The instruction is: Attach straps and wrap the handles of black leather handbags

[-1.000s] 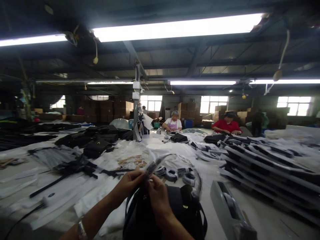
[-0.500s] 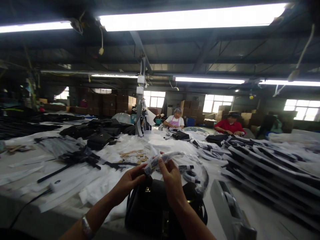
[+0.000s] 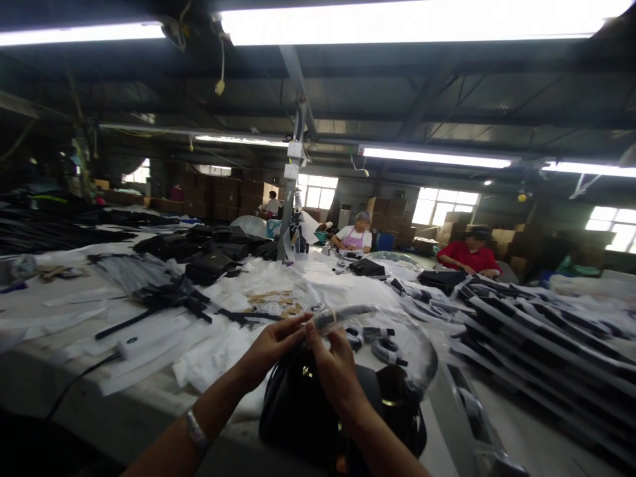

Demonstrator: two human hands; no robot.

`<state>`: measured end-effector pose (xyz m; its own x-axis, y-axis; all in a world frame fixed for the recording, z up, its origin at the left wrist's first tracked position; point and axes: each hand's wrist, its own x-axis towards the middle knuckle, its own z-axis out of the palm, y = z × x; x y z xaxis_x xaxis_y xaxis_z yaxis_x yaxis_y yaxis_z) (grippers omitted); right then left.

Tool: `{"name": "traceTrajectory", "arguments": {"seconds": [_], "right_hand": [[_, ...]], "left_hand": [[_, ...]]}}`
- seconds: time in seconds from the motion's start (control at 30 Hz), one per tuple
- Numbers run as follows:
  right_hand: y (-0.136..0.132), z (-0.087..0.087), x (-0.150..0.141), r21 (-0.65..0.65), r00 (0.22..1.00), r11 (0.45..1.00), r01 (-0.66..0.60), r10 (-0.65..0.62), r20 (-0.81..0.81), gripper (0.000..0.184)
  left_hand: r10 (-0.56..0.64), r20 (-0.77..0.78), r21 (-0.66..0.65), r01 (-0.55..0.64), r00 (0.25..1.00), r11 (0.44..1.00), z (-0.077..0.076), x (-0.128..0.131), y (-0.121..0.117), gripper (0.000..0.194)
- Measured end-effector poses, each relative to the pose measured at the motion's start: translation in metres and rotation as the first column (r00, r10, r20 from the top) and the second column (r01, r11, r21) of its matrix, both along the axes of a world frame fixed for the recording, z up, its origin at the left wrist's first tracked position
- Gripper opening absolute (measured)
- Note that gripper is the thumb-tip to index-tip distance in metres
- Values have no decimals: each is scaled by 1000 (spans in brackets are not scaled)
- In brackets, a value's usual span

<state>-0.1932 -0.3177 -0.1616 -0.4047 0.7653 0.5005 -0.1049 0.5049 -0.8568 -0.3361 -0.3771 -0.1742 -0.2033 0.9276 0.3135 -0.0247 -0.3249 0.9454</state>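
Observation:
A black handbag (image 3: 291,404) with gold-coloured metal fittings stands in front of me at the table edge. Its curved handle (image 3: 350,314), wrapped in clear plastic, arches up from the bag and down to the right. At the left end of that wrapped handle, my left hand (image 3: 268,351) pinches with thumb and fingers close together. My right hand (image 3: 335,371) grips the same end from the right, thumb upward, its fingertips meeting the left ones. Between the fingertips the exact join is hidden. Coiled grey straps (image 3: 387,349) lie just beyond the right hand.
A grey tape dispenser (image 3: 470,411) stands right of the bag. A tall stack of black and white pieces (image 3: 541,358) fills the right side. White wrapping sheets (image 3: 213,358) and black strips (image 3: 163,308) cover the left. Two people (image 3: 354,235) sit across the table.
My fingertips have come closer together at the handle's left end, and the handle shows more of its arch. The whole view has shifted slightly. A person has come into sight behind the post.

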Motion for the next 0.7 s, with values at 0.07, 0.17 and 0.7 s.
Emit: {"name": "traceTrajectory", "arguments": {"seconds": [0.07, 0.17, 0.7], "right_hand": [[4, 3, 3, -15, 999, 999, 29, -30, -32, 42], [10, 6, 6, -159, 996, 985, -64, 52, -78, 43], [89, 58, 16, -546, 920, 772, -325, 124, -373, 30]], "left_hand": [[1, 18, -50, 0, 1000, 999, -3, 0, -2, 45], [53, -7, -56, -53, 999, 997, -11, -2, -6, 41], [124, -309, -33, -141, 943, 989, -42, 11, -18, 32]]}}
